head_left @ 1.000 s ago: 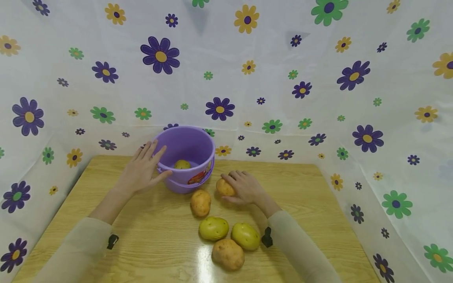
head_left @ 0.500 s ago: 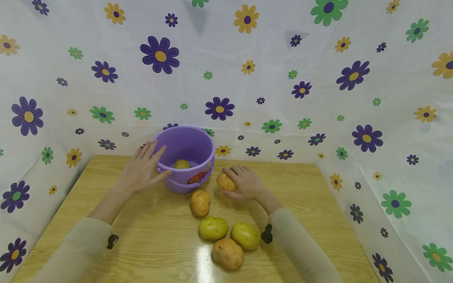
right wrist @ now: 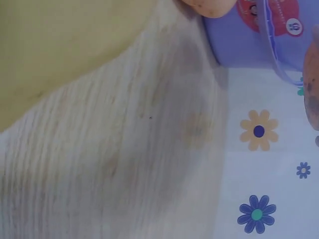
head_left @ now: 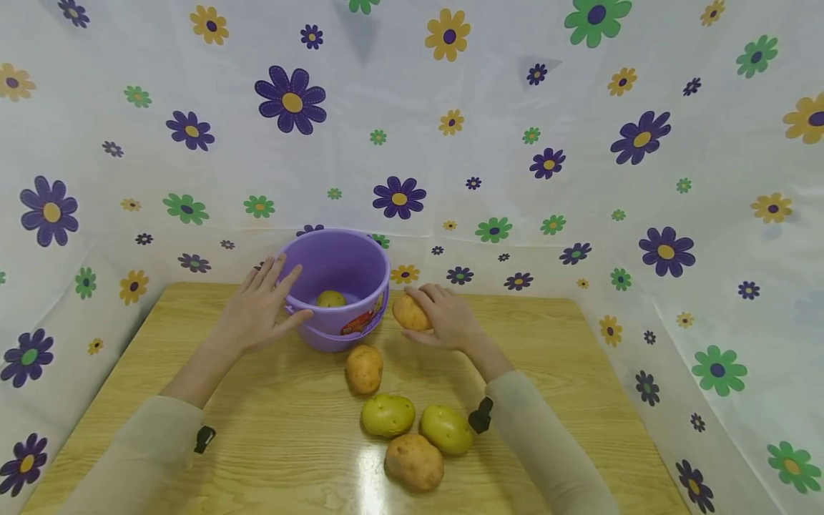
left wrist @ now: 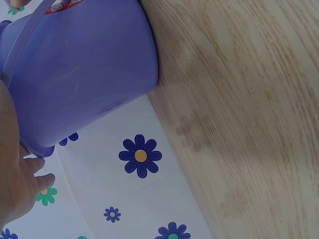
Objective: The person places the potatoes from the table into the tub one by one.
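A purple bucket (head_left: 335, 268) stands upright at the back of the table, a yellow potato (head_left: 330, 299) lying inside. My left hand (head_left: 254, 311) rests against the bucket's left side, its fingers straight and the thumb along the front rim. To the right of the bucket, my right hand (head_left: 447, 318) grips a light brown potato (head_left: 409, 313) off the table, level with the bucket's upper wall. Part of this brown potato (right wrist: 312, 87) shows at the right wrist view's edge. Another brown potato (head_left: 364, 370) lies just in front of the bucket.
Two yellow-green potatoes (head_left: 388, 415) (head_left: 446, 429) and a large brown potato (head_left: 415, 462) lie on the wooden table (head_left: 277, 443), nearer the front. A flowered white sheet (head_left: 489, 164) hangs behind the table and at both sides. The bucket's handle (head_left: 370, 330) hangs down its front.
My right hand has lifted the brown potato from the table beside the bucket, moving it up and slightly away from me. The left hand and the bucket have stayed in place.
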`<state>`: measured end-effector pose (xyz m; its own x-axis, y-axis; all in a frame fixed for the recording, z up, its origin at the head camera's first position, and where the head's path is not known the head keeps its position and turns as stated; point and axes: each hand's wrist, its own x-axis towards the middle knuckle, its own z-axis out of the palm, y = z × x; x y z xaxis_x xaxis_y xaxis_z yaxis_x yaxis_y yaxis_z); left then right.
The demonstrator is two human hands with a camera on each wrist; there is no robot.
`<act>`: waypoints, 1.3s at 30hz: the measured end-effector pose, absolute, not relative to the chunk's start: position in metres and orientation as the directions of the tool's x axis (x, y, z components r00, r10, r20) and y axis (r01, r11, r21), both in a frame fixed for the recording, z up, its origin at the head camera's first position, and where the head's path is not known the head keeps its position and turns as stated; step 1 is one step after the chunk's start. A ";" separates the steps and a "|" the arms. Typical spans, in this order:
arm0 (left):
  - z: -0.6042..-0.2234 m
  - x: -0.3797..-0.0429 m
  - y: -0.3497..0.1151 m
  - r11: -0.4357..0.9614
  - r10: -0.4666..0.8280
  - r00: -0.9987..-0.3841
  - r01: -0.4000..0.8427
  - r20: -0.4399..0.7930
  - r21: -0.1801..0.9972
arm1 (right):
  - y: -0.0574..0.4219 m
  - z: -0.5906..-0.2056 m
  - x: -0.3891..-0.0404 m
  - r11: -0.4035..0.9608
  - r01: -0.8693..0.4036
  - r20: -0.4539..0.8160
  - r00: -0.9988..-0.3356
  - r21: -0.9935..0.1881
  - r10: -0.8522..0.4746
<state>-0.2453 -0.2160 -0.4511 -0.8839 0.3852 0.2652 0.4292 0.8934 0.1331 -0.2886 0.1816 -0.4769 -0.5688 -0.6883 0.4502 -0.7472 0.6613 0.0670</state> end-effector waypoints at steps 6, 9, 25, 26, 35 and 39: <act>-0.451 -0.245 -0.217 0.894 0.383 -0.885 0.427 0.264 0.137 | 0.179 -0.470 -0.291 0.649 -0.759 0.505 -0.544 0.044 -0.670; -0.451 -0.245 -0.217 0.893 0.383 -0.884 0.428 0.266 0.137 | 0.177 -0.467 -0.292 0.648 -0.761 0.526 -0.535 0.040 -0.661; -0.451 -0.246 -0.216 0.893 0.384 -0.884 0.429 0.267 0.136 | 0.162 -0.445 -0.292 0.628 -0.778 0.626 -0.478 0.024 -0.617; -0.451 -0.246 -0.216 0.894 0.383 -0.884 0.428 0.268 0.135 | 0.161 -0.443 -0.292 0.628 -0.778 0.625 -0.482 0.016 -0.614; -0.453 -0.247 -0.218 0.894 0.379 -0.886 0.425 0.266 0.142 | 0.143 -0.430 -0.295 0.603 -0.798 0.641 -0.472 -0.019 -0.605; -0.453 -0.247 -0.217 0.894 0.380 -0.885 0.426 0.268 0.139 | 0.135 -0.423 -0.296 0.598 -0.801 0.647 -0.474 -0.035 -0.597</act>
<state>-0.2473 -0.2168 -0.4534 -0.8852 0.3803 0.2678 0.4260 0.8940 0.1386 -0.2963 0.1348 -0.4233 -0.4740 -0.5970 0.6472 -0.8007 0.5980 -0.0348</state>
